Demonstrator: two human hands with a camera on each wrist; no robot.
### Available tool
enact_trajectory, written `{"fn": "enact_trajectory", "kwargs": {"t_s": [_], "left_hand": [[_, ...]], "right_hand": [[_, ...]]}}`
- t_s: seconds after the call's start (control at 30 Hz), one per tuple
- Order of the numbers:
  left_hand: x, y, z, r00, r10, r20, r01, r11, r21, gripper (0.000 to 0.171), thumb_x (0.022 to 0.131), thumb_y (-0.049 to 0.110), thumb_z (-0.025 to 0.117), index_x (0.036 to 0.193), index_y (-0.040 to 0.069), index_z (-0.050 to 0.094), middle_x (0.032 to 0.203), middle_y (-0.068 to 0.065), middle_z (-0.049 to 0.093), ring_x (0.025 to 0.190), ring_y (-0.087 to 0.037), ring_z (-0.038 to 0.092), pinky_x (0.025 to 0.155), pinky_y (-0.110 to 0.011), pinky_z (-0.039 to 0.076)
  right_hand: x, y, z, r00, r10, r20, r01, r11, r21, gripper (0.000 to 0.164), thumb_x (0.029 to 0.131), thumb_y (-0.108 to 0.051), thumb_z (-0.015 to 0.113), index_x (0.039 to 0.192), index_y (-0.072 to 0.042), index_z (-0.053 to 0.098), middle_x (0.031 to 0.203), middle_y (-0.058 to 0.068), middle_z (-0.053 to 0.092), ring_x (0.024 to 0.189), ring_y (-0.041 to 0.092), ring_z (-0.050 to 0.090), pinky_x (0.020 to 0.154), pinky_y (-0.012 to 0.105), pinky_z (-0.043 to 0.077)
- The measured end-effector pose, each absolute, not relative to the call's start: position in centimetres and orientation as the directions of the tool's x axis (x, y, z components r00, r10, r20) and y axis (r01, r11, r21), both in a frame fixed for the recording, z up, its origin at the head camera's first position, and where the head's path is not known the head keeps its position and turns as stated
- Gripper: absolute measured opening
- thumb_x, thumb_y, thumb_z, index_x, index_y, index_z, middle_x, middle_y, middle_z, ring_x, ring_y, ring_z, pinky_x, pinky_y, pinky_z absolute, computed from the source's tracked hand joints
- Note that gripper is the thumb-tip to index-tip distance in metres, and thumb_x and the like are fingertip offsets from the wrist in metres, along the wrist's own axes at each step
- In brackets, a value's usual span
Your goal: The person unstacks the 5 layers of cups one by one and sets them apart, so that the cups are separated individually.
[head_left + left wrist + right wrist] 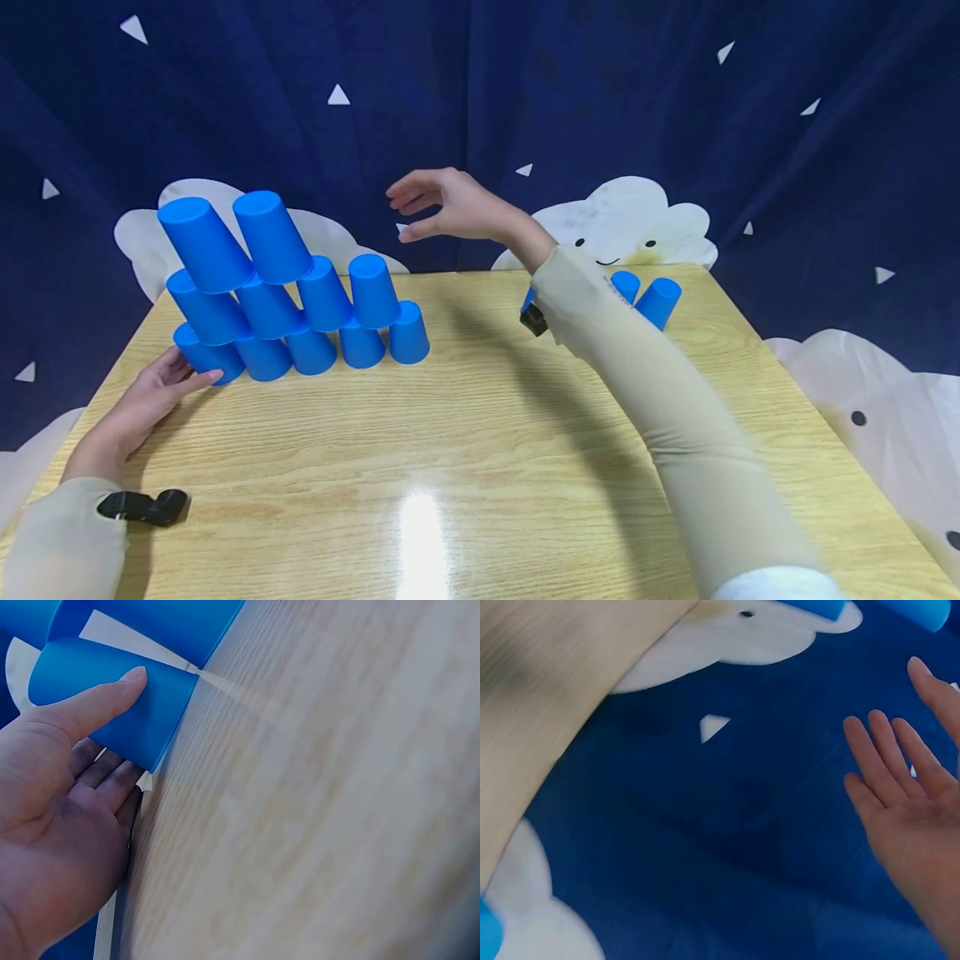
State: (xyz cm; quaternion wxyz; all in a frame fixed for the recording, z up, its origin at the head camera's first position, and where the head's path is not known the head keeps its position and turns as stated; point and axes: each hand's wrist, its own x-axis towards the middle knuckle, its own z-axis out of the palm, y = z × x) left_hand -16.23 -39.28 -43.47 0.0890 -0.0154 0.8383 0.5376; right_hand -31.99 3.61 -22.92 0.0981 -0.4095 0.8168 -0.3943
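Observation:
Upside-down blue cups rise in a stepped stack at the left of the table. Several form the bottom row, several more the row above, and two the top row: a left cup (206, 246) and a right cup (272, 237). My left hand (153, 392) holds the bottom-left cup (112, 697), its thumb across the front and its fingers behind. My right hand (450, 204) hangs in the air right of the top cups, holding nothing. Its thumb and fingers are spread apart in the right wrist view, palm showing.
At the table's back right stand a few more blue cups, including one at the far right (658, 302); my right forearm partly covers them. A dark blue curtain (600, 92) with white clouds and triangles hangs behind the wooden table (315, 467).

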Motion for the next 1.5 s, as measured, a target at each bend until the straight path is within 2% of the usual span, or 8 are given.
{"fn": "enact_trajectory", "kwargs": {"t_s": [0.17,0.33,0.57,0.73,1.03,1.27,1.5], "left_hand": [[-16.3,-39.3,-43.4,-0.984,0.067,-0.168,-0.125,0.420,0.899,0.084,0.103,0.032,0.052,0.157,0.017,-0.010,0.159,-0.025,-0.006,0.143,-0.047,-0.004,0.108,-0.071,0.001],[-16.4,-39.4,-43.4,-0.982,0.064,-0.175,-0.132,0.423,0.897,0.084,0.103,0.033,0.052,0.156,0.017,-0.011,0.159,-0.025,-0.007,0.143,-0.047,-0.005,0.108,-0.071,0.001],[-16.4,-39.4,-43.4,-0.983,0.066,-0.169,-0.126,0.418,0.899,0.083,0.103,0.032,0.051,0.156,0.019,-0.011,0.159,-0.025,-0.006,0.143,-0.047,-0.004,0.108,-0.071,0.001],[-16.3,-39.3,-43.4,-0.984,0.069,-0.162,-0.119,0.416,0.901,0.082,0.103,0.032,0.051,0.157,0.020,-0.010,0.160,-0.024,-0.005,0.144,-0.046,-0.004,0.109,-0.071,0.001],[-16.4,-39.1,-43.3,-0.985,0.071,-0.159,-0.116,0.419,0.901,0.083,0.103,0.032,0.052,0.157,0.020,-0.009,0.160,-0.024,-0.005,0.144,-0.047,-0.003,0.108,-0.072,0.002],[-16.4,-39.3,-43.3,-0.984,0.065,-0.163,-0.122,0.414,0.902,0.083,0.103,0.032,0.052,0.157,0.020,-0.009,0.160,-0.024,-0.006,0.144,-0.046,-0.005,0.109,-0.071,0.000],[-16.3,-39.1,-43.4,-0.984,0.068,-0.164,-0.122,0.419,0.900,0.083,0.103,0.033,0.052,0.156,0.021,-0.011,0.160,-0.021,-0.008,0.144,-0.045,-0.005,0.109,-0.071,0.000]], "right_hand": [[-31.7,0.1,-22.0,-0.595,-0.766,0.245,-0.616,0.238,-0.751,0.054,0.086,-0.011,0.077,0.134,0.001,0.054,0.130,0.013,0.061,0.116,0.019,0.060,0.093,0.022,0.051],[-31.2,-3.3,-21.2,-0.602,-0.742,0.296,-0.602,0.179,-0.778,0.058,0.086,-0.010,0.077,0.137,0.002,0.051,0.133,0.013,0.058,0.118,0.016,0.059,0.094,0.017,0.048],[-29.9,-7.1,-20.7,-0.628,-0.738,0.247,-0.570,0.221,-0.791,0.064,0.085,-0.015,0.078,0.140,-0.002,0.049,0.138,0.007,0.056,0.118,0.007,0.057,0.093,0.012,0.046],[-29.4,-8.5,-21.0,-0.614,-0.760,0.214,-0.590,0.262,-0.764,0.064,0.086,-0.018,0.078,0.141,-0.004,0.049,0.140,0.007,0.055,0.118,0.008,0.057,0.092,0.012,0.046],[-29.0,-9.0,-21.7,-0.642,-0.748,0.167,-0.561,0.310,-0.768,0.063,0.086,-0.021,0.077,0.141,-0.008,0.050,0.137,0.003,0.057,0.112,0.009,0.060,0.089,0.015,0.048],[-29.5,-8.0,-21.7,-0.635,-0.738,0.230,-0.587,0.267,-0.764,0.061,0.086,-0.019,0.078,0.139,-0.006,0.052,0.133,0.006,0.059,0.109,0.009,0.062,0.090,0.015,0.049],[-30.5,-4.6,-21.0,-0.665,-0.690,0.287,-0.579,0.233,-0.781,0.058,0.086,-0.014,0.077,0.138,-0.003,0.054,0.130,0.009,0.060,0.110,0.011,0.063,0.093,0.017,0.048]]}}
